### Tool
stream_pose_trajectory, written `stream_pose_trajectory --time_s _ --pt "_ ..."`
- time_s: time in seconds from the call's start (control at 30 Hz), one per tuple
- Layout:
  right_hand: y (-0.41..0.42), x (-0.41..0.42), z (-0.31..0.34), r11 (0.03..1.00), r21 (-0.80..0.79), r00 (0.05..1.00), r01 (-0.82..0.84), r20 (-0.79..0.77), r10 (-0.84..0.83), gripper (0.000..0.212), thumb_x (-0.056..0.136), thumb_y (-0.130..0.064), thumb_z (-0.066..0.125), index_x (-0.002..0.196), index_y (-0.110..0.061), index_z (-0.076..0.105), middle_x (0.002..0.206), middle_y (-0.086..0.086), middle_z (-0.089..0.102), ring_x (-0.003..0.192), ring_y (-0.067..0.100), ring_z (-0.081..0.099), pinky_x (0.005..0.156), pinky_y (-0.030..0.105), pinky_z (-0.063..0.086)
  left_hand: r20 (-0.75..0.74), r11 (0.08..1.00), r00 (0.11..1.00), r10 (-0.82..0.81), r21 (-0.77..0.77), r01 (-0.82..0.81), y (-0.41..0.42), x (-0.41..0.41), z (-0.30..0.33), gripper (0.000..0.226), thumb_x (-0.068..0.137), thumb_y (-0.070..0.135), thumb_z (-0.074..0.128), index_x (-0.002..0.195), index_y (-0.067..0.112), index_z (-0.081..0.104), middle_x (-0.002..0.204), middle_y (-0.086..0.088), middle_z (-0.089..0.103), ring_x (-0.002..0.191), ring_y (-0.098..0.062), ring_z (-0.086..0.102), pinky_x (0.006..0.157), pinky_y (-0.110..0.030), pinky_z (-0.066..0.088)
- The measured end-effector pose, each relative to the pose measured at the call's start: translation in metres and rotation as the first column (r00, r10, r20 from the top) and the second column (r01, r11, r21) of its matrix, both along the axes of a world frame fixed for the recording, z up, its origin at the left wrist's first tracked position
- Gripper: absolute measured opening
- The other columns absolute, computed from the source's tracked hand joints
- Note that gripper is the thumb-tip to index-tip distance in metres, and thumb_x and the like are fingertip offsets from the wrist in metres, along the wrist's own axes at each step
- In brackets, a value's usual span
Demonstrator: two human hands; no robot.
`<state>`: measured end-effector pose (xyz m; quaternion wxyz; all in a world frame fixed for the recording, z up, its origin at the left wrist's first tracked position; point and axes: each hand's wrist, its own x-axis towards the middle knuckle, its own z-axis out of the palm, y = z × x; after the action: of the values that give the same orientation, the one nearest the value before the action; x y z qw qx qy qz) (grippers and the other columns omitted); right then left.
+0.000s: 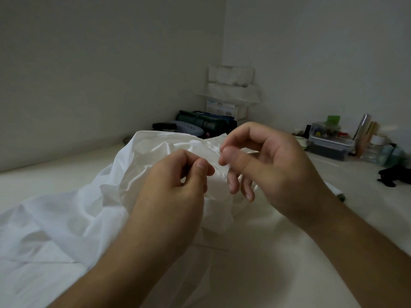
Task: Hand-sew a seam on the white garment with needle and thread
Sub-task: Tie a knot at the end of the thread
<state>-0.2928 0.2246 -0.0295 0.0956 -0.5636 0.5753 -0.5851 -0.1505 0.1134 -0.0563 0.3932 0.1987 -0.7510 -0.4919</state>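
Note:
The white garment (pixel 73 210) lies crumpled across the pale table, its far part lifted between my hands. My left hand (pixel 175 190) pinches a folded edge of the cloth between thumb and curled fingers. Just to the right, my right hand (pixel 266 165) pinches the same gathered edge with thumb and forefinger, its other fingers hanging loosely below. A short puckered stretch of fabric shows between the two thumbs. The needle and thread are too small to make out.
In the far corner stand stacked white boxes (pixel 231 85) and a dark rolled bag (pixel 206 122). At the right sit clear plastic containers (pixel 329 138), bottles and a black object (pixel 393 175). A small dark item (pixel 340 196) lies by my right wrist.

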Motion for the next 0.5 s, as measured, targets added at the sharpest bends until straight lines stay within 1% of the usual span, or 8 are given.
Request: stream_pose_trajectory --time_s 0.03,0.1,0.17,0.23,0.3,0.4,0.5 --pt "0.0000 0.0014 -0.0008 1.000 0.011 0.999 0.025 -0.031 -0.025 0.012 0.094 -0.018 0.077 0.099 -0.012 0.067 0.092 0.003 0.070 0.061 0.031 0.069 0.049 0.027 0.049 0.005 1.000 1.000 -0.003 -0.004 0.003 0.0002 0.0005 0.0006 0.026 0.103 0.038 0.054 0.087 0.029 0.071 0.059 0.015 0.062 0.054 -0.003 0.056 0.056 -0.023 0.041" --pt "-0.0005 0.0044 -0.0016 0.996 0.041 0.992 0.084 -0.101 -0.080 0.020 0.088 -0.014 0.083 0.099 -0.018 0.067 0.093 0.001 0.072 0.065 0.025 0.072 0.052 0.023 0.051 0.011 1.000 1.000 -0.008 -0.019 0.008 0.0006 0.0008 0.0017 0.028 0.102 0.038 0.054 0.083 0.026 0.070 0.056 0.013 0.060 0.051 -0.002 0.054 0.054 -0.023 0.041" --pt "-0.0011 0.0062 -0.0020 0.991 0.051 0.984 0.120 -0.140 -0.112 0.023 0.087 -0.011 0.084 0.098 -0.022 0.067 0.091 -0.001 0.072 0.068 0.024 0.073 0.054 0.023 0.052 0.015 1.000 1.000 -0.007 -0.030 0.007 0.0009 0.0006 0.0025 0.029 0.103 0.037 0.055 0.081 0.024 0.070 0.053 0.014 0.059 0.049 -0.002 0.054 0.053 -0.020 0.039" --pt "-0.0010 0.0063 -0.0021 0.991 0.043 0.982 0.129 -0.144 -0.121 0.023 0.088 -0.007 0.083 0.097 -0.021 0.067 0.088 0.000 0.072 0.067 0.023 0.073 0.053 0.022 0.052 0.035 0.999 0.999 -0.002 -0.044 0.004 0.0014 0.0008 0.0029 0.029 0.104 0.035 0.056 0.080 0.025 0.069 0.051 0.016 0.058 0.047 -0.001 0.053 0.048 -0.014 0.037" --pt "-0.0016 0.0051 -0.0022 0.992 0.027 0.983 0.127 -0.140 -0.122 0.025 0.088 -0.002 0.081 0.097 -0.020 0.066 0.085 0.002 0.072 0.065 0.024 0.073 0.053 0.022 0.052 0.047 0.999 0.999 -0.004 -0.048 0.006 0.0018 0.0015 0.0027 0.029 0.104 0.034 0.056 0.080 0.025 0.069 0.049 0.016 0.058 0.045 0.000 0.053 0.043 -0.012 0.037" --pt "-0.0025 0.0041 -0.0028 0.991 0.004 0.975 0.132 -0.180 -0.129 0.027 0.089 0.000 0.080 0.099 -0.022 0.067 0.084 0.000 0.070 0.064 0.023 0.072 0.055 0.025 0.054 0.055 0.998 0.998 -0.003 -0.063 0.006 0.0020 0.0015 0.0022 0.027 0.104 0.033 0.057 0.081 0.025 0.069 0.050 0.017 0.059 0.046 0.002 0.055 0.043 -0.010 0.037" --pt "-0.0022 0.0034 -0.0055 0.986 -0.009 0.938 0.169 -0.307 -0.163 0.028 0.091 -0.005 0.079 0.108 -0.027 0.072 0.087 -0.007 0.069 0.069 0.019 0.072 0.059 0.031 0.059 0.063 0.998 0.998 -0.001 -0.058 0.004 0.0015 0.0003 0.0015 0.023 0.104 0.034 0.057 0.088 0.028 0.072 0.061 0.018 0.066 0.054 0.004 0.060 0.045 -0.009 0.040"
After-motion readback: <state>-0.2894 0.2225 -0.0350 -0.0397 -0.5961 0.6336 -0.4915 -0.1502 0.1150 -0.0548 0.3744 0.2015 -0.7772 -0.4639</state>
